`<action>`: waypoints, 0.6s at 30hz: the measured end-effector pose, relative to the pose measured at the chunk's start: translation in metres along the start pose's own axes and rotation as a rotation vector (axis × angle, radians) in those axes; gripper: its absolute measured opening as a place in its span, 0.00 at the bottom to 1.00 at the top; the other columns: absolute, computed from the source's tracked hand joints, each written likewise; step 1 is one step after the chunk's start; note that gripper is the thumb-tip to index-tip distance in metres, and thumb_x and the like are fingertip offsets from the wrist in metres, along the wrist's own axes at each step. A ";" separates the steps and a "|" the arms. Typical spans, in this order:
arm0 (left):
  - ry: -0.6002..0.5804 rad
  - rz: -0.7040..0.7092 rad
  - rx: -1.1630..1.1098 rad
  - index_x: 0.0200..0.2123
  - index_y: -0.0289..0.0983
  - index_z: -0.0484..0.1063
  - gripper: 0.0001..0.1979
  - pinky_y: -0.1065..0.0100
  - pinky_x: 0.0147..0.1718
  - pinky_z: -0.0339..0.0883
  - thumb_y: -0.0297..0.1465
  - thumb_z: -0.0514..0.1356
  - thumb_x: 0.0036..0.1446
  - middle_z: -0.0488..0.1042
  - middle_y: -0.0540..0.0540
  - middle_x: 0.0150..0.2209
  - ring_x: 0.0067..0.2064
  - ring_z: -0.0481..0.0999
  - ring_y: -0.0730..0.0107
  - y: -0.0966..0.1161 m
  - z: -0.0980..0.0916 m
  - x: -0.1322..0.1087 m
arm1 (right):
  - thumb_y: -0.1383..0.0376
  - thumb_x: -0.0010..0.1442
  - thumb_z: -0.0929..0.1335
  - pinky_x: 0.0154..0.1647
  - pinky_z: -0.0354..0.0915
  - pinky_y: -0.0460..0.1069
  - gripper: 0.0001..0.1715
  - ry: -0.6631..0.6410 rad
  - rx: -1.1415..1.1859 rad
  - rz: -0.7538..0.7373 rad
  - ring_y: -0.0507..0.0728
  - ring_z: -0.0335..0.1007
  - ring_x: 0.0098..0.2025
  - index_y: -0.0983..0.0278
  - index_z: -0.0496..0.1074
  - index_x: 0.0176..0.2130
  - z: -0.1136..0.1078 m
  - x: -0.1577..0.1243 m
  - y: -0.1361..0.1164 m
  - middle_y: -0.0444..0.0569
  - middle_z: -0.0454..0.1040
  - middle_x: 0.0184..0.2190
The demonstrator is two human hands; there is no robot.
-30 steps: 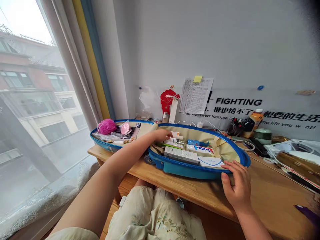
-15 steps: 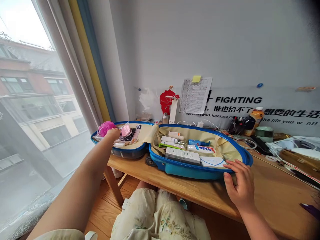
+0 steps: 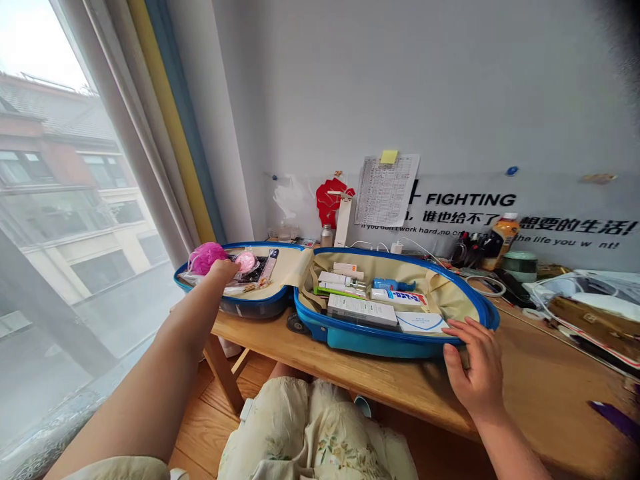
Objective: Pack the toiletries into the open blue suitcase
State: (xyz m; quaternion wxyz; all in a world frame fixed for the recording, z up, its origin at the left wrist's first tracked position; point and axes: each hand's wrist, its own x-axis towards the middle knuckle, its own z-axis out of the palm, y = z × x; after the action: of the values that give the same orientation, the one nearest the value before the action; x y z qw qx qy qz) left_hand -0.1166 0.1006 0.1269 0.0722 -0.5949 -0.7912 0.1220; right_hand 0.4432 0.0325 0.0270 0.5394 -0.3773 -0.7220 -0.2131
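Observation:
An open blue suitcase lies on the wooden table, its beige-lined halves side by side. My left hand (image 3: pixel 223 270) reaches into the left half, its fingertips beside a pink shower puff (image 3: pixel 206 258) and a pink round packet (image 3: pixel 245 261); whether it holds anything is hidden. My right hand (image 3: pixel 473 363) grips the front rim of the right half (image 3: pixel 380 348). That half holds a white carton (image 3: pixel 363 310), a flat white box (image 3: pixel 423 323), a toothpaste tube (image 3: pixel 399 297), a blue tube (image 3: pixel 393 284) and several white tubes (image 3: pixel 340 283).
The wooden table (image 3: pixel 350 373) runs along a window with sheer curtains (image 3: pixel 125 167). Behind the suitcase stand a metal bottle (image 3: pixel 327 236) and an orange drink bottle (image 3: pixel 505 240). Cables and papers lie to the right. My patterned skirt (image 3: pixel 310 427) shows below the table.
My left hand has moved left, from above the tubes in the right half to the pink puff in the left half. My right hand stays on the rim. The view has shifted slightly.

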 end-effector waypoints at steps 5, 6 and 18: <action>0.220 0.024 -0.071 0.60 0.36 0.64 0.20 0.57 0.53 0.65 0.26 0.50 0.65 0.69 0.35 0.57 0.60 0.67 0.53 0.011 -0.023 -0.015 | 0.61 0.65 0.62 0.58 0.59 0.63 0.11 0.005 0.016 -0.018 0.65 0.67 0.55 0.61 0.69 0.44 0.000 0.001 0.000 0.54 0.75 0.44; 0.270 0.043 -0.086 0.62 0.36 0.61 0.22 0.58 0.54 0.65 0.26 0.47 0.66 0.67 0.34 0.58 0.61 0.65 0.54 0.016 -0.032 -0.016 | 0.61 0.65 0.62 0.58 0.59 0.63 0.11 0.005 0.020 -0.013 0.65 0.67 0.55 0.61 0.69 0.44 0.000 0.000 0.000 0.54 0.75 0.44; 0.262 0.672 -0.138 0.62 0.47 0.63 0.22 0.64 0.58 0.62 0.34 0.54 0.66 0.68 0.45 0.60 0.61 0.67 0.60 0.199 -0.104 -0.012 | 0.61 0.64 0.62 0.59 0.59 0.64 0.11 0.001 0.007 0.004 0.65 0.68 0.55 0.60 0.70 0.44 0.000 -0.002 0.000 0.54 0.75 0.45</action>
State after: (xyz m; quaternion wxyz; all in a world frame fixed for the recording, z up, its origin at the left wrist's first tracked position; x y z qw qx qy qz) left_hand 0.0978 0.1522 0.1714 0.0886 -0.8356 -0.5422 0.0078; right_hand 0.4433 0.0320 0.0255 0.5415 -0.3770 -0.7216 -0.2097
